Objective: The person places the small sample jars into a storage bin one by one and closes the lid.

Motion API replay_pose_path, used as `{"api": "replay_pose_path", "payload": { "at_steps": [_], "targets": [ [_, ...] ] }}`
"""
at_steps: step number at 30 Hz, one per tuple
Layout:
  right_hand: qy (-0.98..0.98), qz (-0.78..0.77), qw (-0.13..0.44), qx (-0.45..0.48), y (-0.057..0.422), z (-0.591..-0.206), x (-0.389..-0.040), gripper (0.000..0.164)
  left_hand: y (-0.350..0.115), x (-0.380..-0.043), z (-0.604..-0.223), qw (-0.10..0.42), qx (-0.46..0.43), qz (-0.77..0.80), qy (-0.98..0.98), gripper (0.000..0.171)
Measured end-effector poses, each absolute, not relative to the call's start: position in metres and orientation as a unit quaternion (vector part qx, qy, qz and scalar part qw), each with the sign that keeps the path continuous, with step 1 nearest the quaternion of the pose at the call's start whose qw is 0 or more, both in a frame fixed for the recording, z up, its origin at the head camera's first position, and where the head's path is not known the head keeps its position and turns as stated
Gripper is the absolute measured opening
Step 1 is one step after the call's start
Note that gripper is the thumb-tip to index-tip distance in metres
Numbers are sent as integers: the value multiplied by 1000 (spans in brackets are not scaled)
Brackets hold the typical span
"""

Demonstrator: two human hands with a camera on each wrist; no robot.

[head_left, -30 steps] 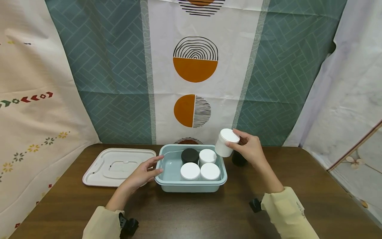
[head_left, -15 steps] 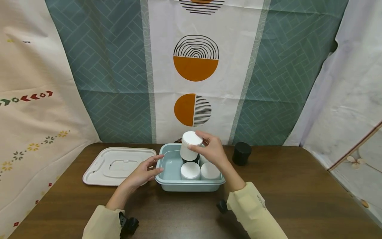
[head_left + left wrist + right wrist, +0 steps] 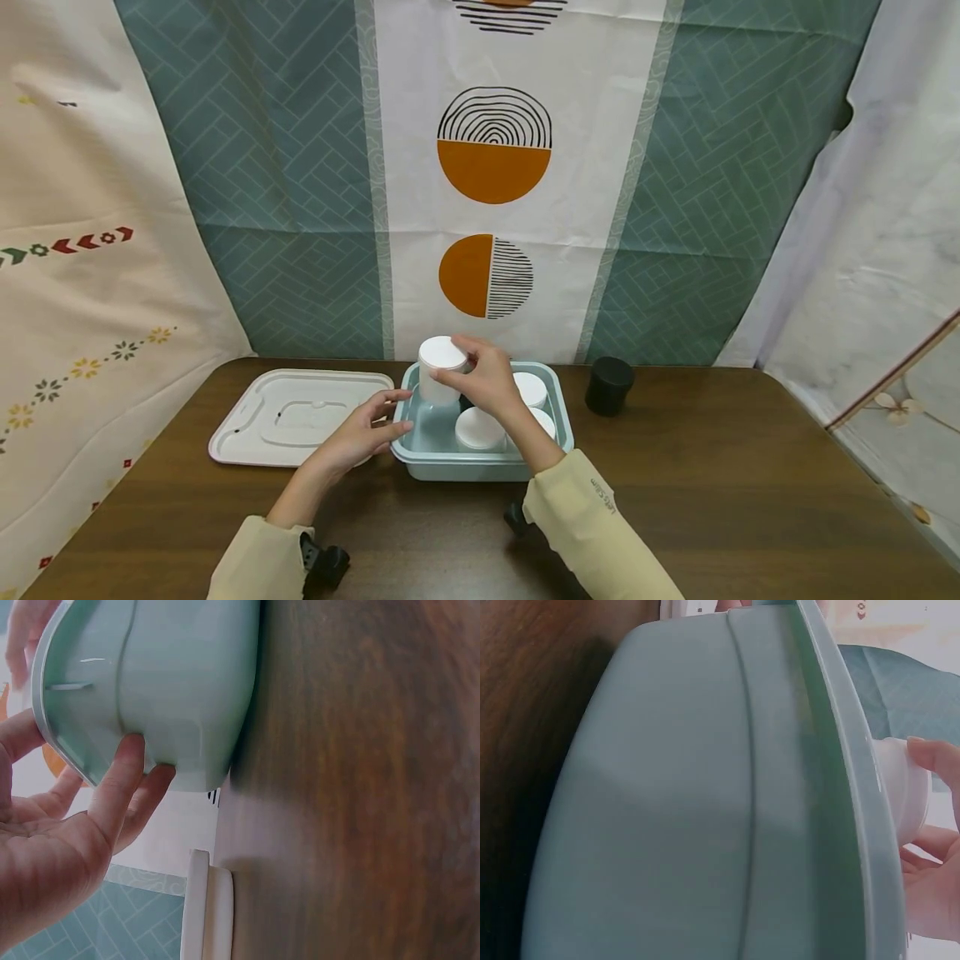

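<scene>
My right hand (image 3: 487, 379) pinches a white lidded jar (image 3: 438, 371) by its top, with thumb and fingers on opposite sides. The jar is at the back left part of the light blue plastic bin (image 3: 480, 471), its lower part inside the rim; whether it touches the bottom I cannot tell. Fingertips of my left hand (image 3: 367, 429) rest against the bin's left side, some on the outer wall (image 3: 172, 682) under the rim. Other white jars (image 3: 480, 429) stand in the bin to the right. A black-lidded jar there is mostly hidden behind my right hand.
A white lid (image 3: 300, 417) lies flat on the brown wooden table (image 3: 675, 500), left of the bin. A black jar (image 3: 609, 386) stands on the table to the bin's right. Patterned cloth (image 3: 495, 208) hangs behind the table's far edge.
My right hand has carried the white jar from above the bin's right edge leftward, over the other jars, and down into the left part. My left hand has stayed at the bin's left side.
</scene>
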State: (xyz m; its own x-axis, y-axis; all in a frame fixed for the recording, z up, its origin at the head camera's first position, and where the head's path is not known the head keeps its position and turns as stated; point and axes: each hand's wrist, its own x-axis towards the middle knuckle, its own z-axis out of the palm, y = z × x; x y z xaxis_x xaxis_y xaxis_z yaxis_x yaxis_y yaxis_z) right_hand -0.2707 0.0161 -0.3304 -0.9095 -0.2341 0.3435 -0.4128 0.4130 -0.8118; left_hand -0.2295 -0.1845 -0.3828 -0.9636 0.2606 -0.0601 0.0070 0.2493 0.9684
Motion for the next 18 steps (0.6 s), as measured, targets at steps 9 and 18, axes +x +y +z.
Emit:
{"api": "replay_pose_path", "payload": {
  "at_steps": [9, 18],
  "targets": [
    [-878, 415, 87, 220, 7, -345, -276, 57, -185, -229, -383, 111, 90, 610, 779, 50],
    [-907, 329, 71, 253, 4, -359, -281, 52, -184, -228, -383, 104, 91, 607, 783, 48]
  ]
}}
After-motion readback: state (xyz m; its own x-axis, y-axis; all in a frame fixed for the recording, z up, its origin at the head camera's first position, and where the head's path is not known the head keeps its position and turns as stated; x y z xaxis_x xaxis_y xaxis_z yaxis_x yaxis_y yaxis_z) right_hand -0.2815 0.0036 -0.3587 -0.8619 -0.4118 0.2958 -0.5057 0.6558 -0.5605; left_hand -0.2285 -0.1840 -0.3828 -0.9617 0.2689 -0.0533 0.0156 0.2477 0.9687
